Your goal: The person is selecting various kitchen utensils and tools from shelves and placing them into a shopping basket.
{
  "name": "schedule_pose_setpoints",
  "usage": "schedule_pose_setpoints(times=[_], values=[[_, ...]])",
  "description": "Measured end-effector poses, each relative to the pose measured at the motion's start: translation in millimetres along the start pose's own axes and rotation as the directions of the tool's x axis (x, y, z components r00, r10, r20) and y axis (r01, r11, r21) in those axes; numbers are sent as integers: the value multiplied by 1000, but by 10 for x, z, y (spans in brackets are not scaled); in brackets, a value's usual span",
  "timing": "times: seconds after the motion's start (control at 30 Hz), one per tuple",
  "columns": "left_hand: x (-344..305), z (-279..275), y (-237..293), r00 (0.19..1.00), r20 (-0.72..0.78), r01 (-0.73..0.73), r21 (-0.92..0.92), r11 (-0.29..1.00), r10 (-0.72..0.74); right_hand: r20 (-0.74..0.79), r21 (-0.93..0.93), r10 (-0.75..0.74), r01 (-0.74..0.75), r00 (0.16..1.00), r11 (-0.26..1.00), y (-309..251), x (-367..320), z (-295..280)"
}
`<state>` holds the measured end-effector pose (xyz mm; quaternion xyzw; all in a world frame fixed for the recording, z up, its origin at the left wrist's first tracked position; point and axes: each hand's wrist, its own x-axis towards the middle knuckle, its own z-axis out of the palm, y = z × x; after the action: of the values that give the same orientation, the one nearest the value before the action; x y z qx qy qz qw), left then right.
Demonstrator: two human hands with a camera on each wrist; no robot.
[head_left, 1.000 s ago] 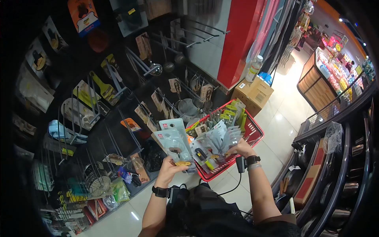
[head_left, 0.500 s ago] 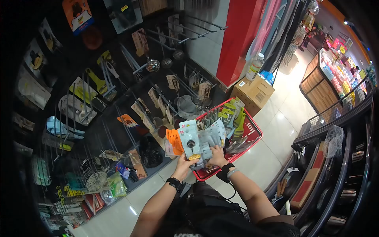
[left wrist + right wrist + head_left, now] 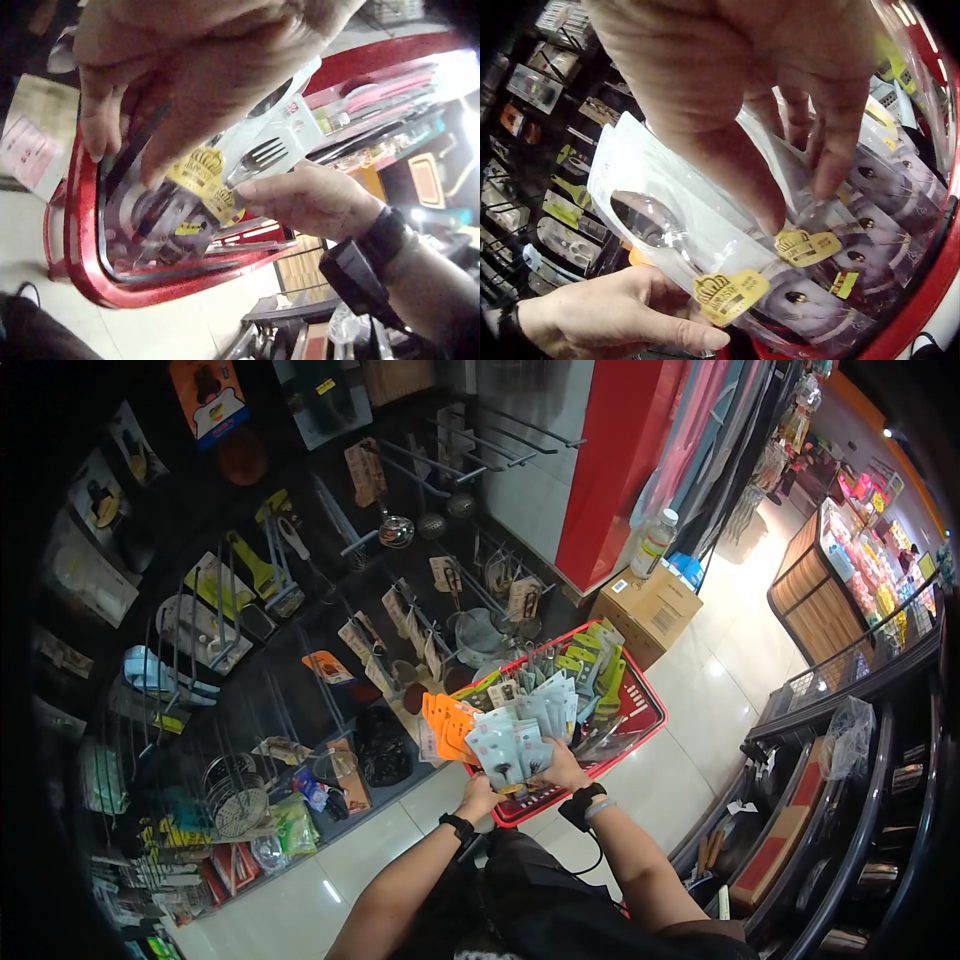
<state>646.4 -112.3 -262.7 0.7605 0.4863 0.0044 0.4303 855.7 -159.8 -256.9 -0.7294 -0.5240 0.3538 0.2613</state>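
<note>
Left hand (image 3: 478, 797): yours, thumb and fingers gripping the lower edge of the pale carded packs (image 3: 497, 745). Right hand (image 3: 562, 765): yours, close beside it, thumb and fingers pinching among the same packs. Pale packs: several, overlapping, held above the near end of the red basket (image 3: 94, 289); likely light, cards fairly stiff, plastic slick and apt to slide apart; best taken in a square stack, by the bottom corners near the yellow label (image 3: 730, 296). Orange packs (image 3: 450, 728): just beside, on your left. Green-handled tools (image 3: 603, 665): farther along the basket. Cardboard box (image 3: 650, 605): beyond, bottle (image 3: 654, 542) on top. Changes from one second ago: right hand nearer the left; orange packs now plainly showing.
</note>
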Motion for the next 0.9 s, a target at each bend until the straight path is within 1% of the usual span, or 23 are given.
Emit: schedule_pose_setpoints(times=[0.07, 0.13, 0.17, 0.2, 0.23, 0.27, 0.33, 0.37, 0.4, 0.43, 0.47, 0.5, 0.53, 0.57, 0.6, 0.63, 0.67, 0.7, 0.73, 0.77, 0.8, 0.87, 0.9], values=[[54, 65, -97, 999, -27, -36, 114, 993, 39, 43, -37, -33, 34, 999, 999, -62, -25, -73], [61, 0, -129, 997, -61, -28, 141, 990, 37, -28, -19, -19, 18, 999, 1000, -126, -63, -147], [32, -118, -64, 998, -38, 48, 15, 999, -48, -12, 51, 29, -28, 999, 998, -112, -55, -154], [-11, -234, -6, 992, -6, 127, -111, 986, -128, -4, 50, 18, -18, 1000, 999, -99, -49, -166], [38, -190, -198, 995, -46, 79, -97, 992, -83, -42, 69, 5, -2, 999, 998, -149, -71, -208], [-15, -290, -193, 994, -62, 87, -102, 991, -93, -79, 86, -10, 17, 997, 996, -211, -87, -257], [-147, -533, -118, 984, 32, 173, -425, 889, -176, -77, 51, -80, 84, 994, 995, -291, -104, -307], [-275, -661, -7, 980, -10, 165, -506, 847, -198, -142, 3, -111, 113, 984, 994, -299, -102, -293], [-288, -653, -108, 975, -46, 161, -521, 838, -216, -201, -45, -153, 147, 967, 988, -317, -88, -282], [-312, -606, -291, 971, -70, 154, -544, 824, -228, -201, -2, -164, 168, 966, 986, -356, -79, -293], [-382, -618, -464, 963, -108, 143, -569, 810, -246, -241, -30, -228, 228, 943, 973, -375, -66, -274], [-474, -654, -544, 961, -151, 92, -620, 779, -233, -257, -102, -294, 276, 921, 956, -392, -40, -263], [-557, -684, -592, 954, -148, 111, -631, 768, -259, -228, -32, -248, 248, 941, 968, -430, -27, -256], [-670, -743, -622, 948, -151, 124, -635, 763, -280, -177, -30, -271, 271, 946, 962, -527, -47, -289], [-763, -818, -614, 940, -216, 114, -533, 839, -265, -101, 122, -222, 234, 970, 965, -535, -37, -262], [-851, -912, -598, 931, -269, 118, -419, 900, -247, -50, 146, -294, 298, 955, 943, -502, 2, -232], [-964, -1023, -544, 913, -319, 116, -395, 911, -255, 0, 236, -301, 293, 954, 927, -519, 19, -207], [-1063, -1125, -517, 898, -361, 112, -369, 923, -253, 60, 274, -275, 249, 960, 929, -525, 48, -154], [-1116, -1174, -569, 871, -408, 109, -379, 919, -272, 113, 283, -227, 187, 967, 941, -597, 23, -133], [-1165, -1180, -620, 862, -424, 90, -409, 908, -277, 176, 257, -204, 155, 963, 954, -844, -55, -170], [-1224, -1200, -669, 856, -435, 68, -438, 896, -278, 220, 250, -230, 173, 948, 952, -901, -64, -117], [-1452, -1303, -702, 832, -476, 50, -448, 893, -285, 347, 149, -267, 229, 899, 962, -1019, -75, 10], [-1571, -1339, -718, 828, -482, 49, -447, 893, -286, 436, 289, -224, 100, 872, 952, -917, 8, 141]])
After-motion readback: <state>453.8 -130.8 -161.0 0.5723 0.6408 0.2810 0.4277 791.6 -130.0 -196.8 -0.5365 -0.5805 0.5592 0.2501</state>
